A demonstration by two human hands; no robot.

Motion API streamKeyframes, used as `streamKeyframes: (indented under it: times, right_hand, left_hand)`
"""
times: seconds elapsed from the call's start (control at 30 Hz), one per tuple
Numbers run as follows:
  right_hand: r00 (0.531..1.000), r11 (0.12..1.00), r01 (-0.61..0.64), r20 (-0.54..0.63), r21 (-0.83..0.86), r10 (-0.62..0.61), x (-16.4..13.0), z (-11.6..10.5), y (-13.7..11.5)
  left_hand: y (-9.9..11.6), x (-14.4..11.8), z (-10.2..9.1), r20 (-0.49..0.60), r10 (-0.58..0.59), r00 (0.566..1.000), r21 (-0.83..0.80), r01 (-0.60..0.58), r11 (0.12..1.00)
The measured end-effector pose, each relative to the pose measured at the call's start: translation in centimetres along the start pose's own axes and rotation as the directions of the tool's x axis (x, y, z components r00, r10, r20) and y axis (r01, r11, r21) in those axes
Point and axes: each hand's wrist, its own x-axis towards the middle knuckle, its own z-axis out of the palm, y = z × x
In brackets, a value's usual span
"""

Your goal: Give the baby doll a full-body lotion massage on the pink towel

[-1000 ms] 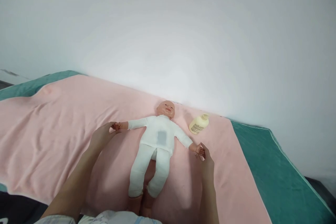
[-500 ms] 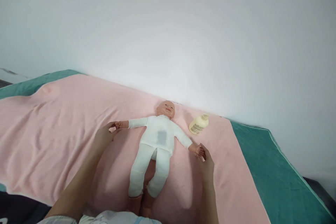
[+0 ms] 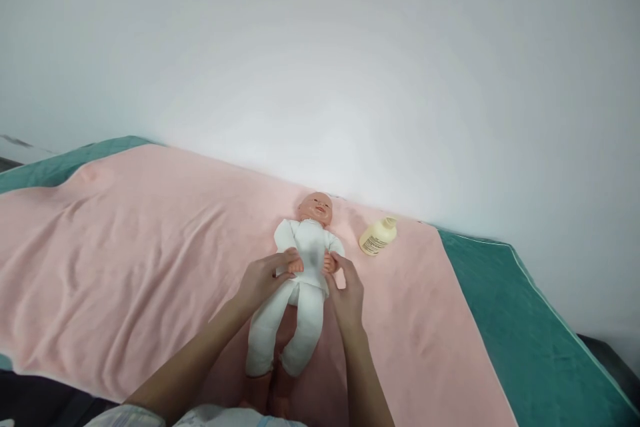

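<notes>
Baby doll (image 3: 300,273) lies face up on the pink towel (image 3: 125,247), head toward the far edge by the wall. Left hand (image 3: 263,278) and right hand (image 3: 346,293) are each closed on a small doll hand, brought together over the belly. Judged light: soft cloth body, limp limbs, hard head; best gripped at the wrists. Lotion bottle (image 3: 378,236) lies near the far right corner.

You see a bed (image 3: 525,353) under a teal cover, overlaid by a pink towel (image 3: 125,247). On it, near the far edge, lie a doll (image 3: 300,280) and a cream bottle (image 3: 378,236).
</notes>
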Motion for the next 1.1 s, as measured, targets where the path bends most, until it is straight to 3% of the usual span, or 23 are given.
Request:
streamKeyframes:
  times: [0.13, 0.33, 0.7, 0.83, 0.97, 1.1]
  right_hand:
    - [0.971, 0.968, 0.225, 0.114, -0.109, -0.212, -0.3, 1.5, -0.3]
    - [0.926, 0.911, 0.356, 0.207, -0.209, -0.315, -0.4, 1.5, -0.5]
    - [0.920, 0.905, 0.368, 0.223, -0.214, -0.322, -0.5, 2.0, -0.5]
    - [0.961, 0.956, 0.254, 0.155, -0.150, -0.231, -0.4, 0.6, 0.0]
    - [0.999, 0.995, -0.022, 0.038, -0.094, 0.025, -0.3, -2.6, 1.1]
    - [0.945, 0.942, -0.321, -0.092, -0.100, 0.313, -0.9, -6.3, 3.4]
  left_hand:
    - [0.0, 0.1, 0.9, 0.101, 0.075, 0.992, 0.085, -0.084, 0.993]
    - [0.0, 0.2, 0.8, 0.119, 0.063, 0.991, 0.161, -0.082, 0.984]
    - [0.2, 0.4, 0.8, 0.107, 0.092, 0.990, 0.190, -0.112, 0.975]
    - [-0.3, 0.3, -1.0, 0.011, 0.033, 0.999, 0.102, -0.034, 0.994]
    - [-1.8, -0.3, -4.4, -0.124, -0.113, 0.986, 0.083, 0.123, 0.989]
    - [-4.4, -1.1, -7.8, -0.210, -0.263, 0.942, 0.102, 0.289, 0.952]
